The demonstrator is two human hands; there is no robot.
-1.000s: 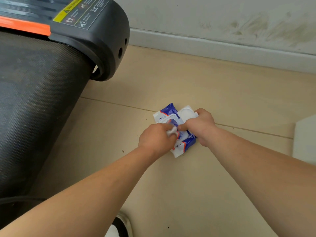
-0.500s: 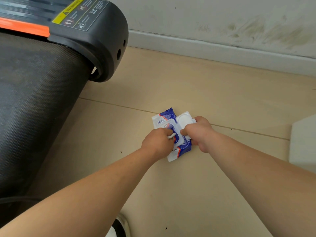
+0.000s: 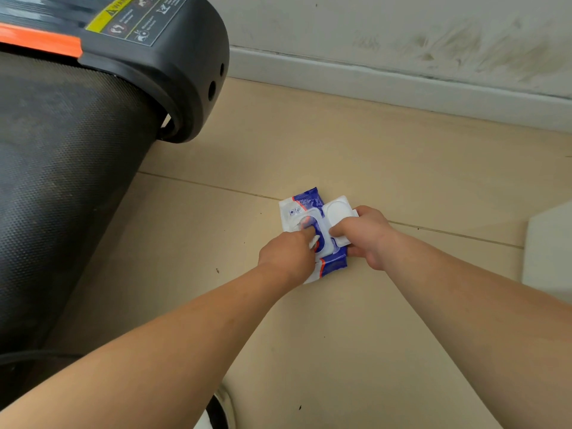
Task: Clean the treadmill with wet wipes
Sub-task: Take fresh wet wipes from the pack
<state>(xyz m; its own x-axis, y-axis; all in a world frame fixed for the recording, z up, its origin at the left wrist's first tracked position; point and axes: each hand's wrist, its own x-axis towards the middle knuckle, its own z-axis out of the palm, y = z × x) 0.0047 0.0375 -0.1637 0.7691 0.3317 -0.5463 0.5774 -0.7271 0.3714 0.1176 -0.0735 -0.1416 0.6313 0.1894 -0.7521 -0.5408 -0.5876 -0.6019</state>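
Note:
A blue and white pack of wet wipes (image 3: pixel 305 201) lies on the beige floor, its white flip lid (image 3: pixel 337 212) swung open to the right. My left hand (image 3: pixel 289 253) pinches a white wipe (image 3: pixel 314 241) at the pack's opening. My right hand (image 3: pixel 365 233) grips the right side of the pack by the lid and holds it down. The treadmill (image 3: pixel 71 156) fills the left of the view, with its black belt and a black end cap bearing a yellow warning label.
A white skirting board (image 3: pixel 402 85) and a scuffed wall run along the back. A pale panel edge (image 3: pixel 548 249) stands at the right. A black cable (image 3: pixel 34 356) lies by the treadmill at lower left. My shoe tip (image 3: pixel 218 410) shows at the bottom.
My left hand has shifted slightly down and left on the pack, still pinching the wipe. The right hand keeps its hold on the pack.

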